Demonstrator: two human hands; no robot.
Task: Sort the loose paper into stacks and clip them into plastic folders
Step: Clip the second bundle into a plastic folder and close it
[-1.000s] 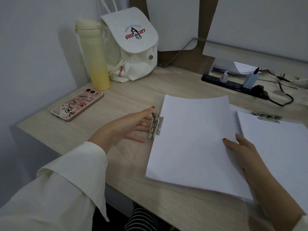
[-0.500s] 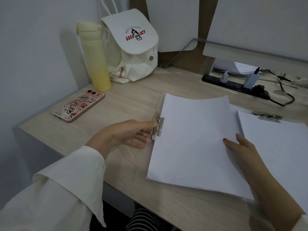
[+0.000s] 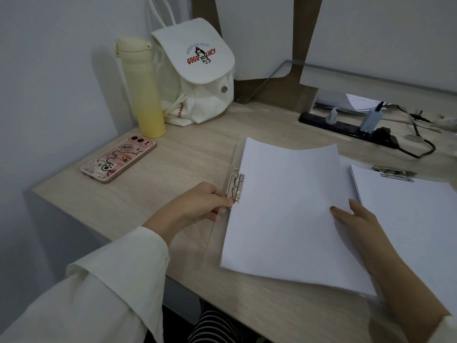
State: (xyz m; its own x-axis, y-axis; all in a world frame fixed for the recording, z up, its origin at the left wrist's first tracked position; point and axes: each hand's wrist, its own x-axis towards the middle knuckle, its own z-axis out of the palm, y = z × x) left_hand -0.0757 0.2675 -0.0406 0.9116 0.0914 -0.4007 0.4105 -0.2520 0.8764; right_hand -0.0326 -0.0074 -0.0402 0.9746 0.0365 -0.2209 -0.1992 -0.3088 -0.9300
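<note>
A stack of white paper (image 3: 284, 206) lies on a clear plastic folder (image 3: 215, 241) in the middle of the desk. A metal clip (image 3: 236, 185) sits on the stack's left edge. My left hand (image 3: 200, 205) curls beside that edge, fingertips touching the clip's lower end and the folder's spine. My right hand (image 3: 356, 216) rests flat on the right side of the stack, fingers spread. A second paper stack (image 3: 410, 219) lies at the right under another metal clip (image 3: 393, 173).
A pink phone (image 3: 118, 158) lies at the left of the wooden desk (image 3: 173, 194). Behind it stand a yellow bottle (image 3: 142, 87) and a white backpack (image 3: 197, 75). A black power strip (image 3: 346, 126) with cables runs along the back right.
The clip on the left edge has gone from raised to flat against the paper. My left hand slid down toward the clip's lower end. My right hand has stayed put.
</note>
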